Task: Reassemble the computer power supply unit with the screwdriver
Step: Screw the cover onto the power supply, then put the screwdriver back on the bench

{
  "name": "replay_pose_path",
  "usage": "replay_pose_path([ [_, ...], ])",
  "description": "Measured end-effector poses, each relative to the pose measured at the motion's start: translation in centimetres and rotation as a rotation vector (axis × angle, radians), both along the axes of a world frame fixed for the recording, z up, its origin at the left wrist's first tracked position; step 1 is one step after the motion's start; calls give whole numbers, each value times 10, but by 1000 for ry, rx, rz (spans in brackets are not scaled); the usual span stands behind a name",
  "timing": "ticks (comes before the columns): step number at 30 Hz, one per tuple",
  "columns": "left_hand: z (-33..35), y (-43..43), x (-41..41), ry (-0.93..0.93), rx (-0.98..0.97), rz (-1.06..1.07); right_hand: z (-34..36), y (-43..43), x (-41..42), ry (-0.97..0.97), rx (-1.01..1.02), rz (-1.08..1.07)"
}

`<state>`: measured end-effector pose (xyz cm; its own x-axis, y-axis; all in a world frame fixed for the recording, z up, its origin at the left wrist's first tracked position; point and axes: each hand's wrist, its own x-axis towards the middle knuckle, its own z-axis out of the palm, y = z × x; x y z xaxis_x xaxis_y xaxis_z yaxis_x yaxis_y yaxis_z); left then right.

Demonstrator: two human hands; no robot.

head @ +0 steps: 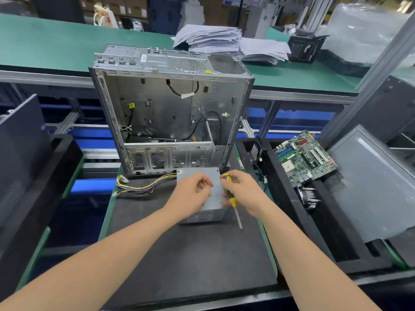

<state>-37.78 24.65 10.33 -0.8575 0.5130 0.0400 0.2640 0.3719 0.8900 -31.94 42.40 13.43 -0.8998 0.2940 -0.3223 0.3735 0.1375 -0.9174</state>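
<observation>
A grey metal power supply unit [215, 198] lies on the black mat, its bundle of coloured wires [143, 187] trailing to the left. My left hand [193, 194] hovers over its top with fingers curled, thumb and fingertips pinched together; what they pinch is too small to tell. My right hand [244, 191] grips a screwdriver [233, 202] with a yellow and black handle, its metal shaft pointing down toward me past the unit's right front corner.
An open, empty computer case [170, 108] stands just behind the unit. A black tray [280, 198] at right holds a green motherboard [307, 158] and a heatsink. A grey side panel [370, 187] leans at far right. Papers [215, 39] lie on the green bench behind.
</observation>
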Motion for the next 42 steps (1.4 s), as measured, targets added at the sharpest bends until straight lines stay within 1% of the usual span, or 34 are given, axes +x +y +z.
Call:
replay_pose_path([
  [3,-2,17,23,-224,26,12,-3,2,9,62,-40,-44],
  [6,-5,25,43,-267,0,22,-11,7,22,91,-15,-90],
  [7,-6,26,49,-247,-30,29,-15,10,27,91,-22,-105],
  [9,-8,24,62,-190,-102,46,-21,15,38,88,-101,-135],
  [12,-15,20,83,-176,-123,78,-30,20,58,82,-273,-173],
  [14,-20,17,98,-121,-157,125,-39,19,71,75,-327,-172],
  [19,-33,7,136,21,-252,219,-64,7,98,40,-351,-97],
  [22,-39,-2,156,71,-340,255,-76,-4,108,-12,-360,-31],
  [29,-56,-48,198,105,-486,389,-90,-55,128,-124,-358,165],
  [31,-59,-65,204,128,-525,419,-92,-71,131,-129,-313,236],
  [33,-64,-86,210,171,-564,432,-94,-90,134,-119,-219,317],
  [35,-69,-109,218,176,-597,444,-96,-111,137,-94,-36,425],
  [38,-78,-146,233,135,-613,479,-98,-147,138,-8,316,622],
  [40,-85,-172,243,102,-624,510,-99,-174,141,41,461,748],
  [42,-93,-198,255,63,-638,542,-102,-204,147,66,541,848],
])
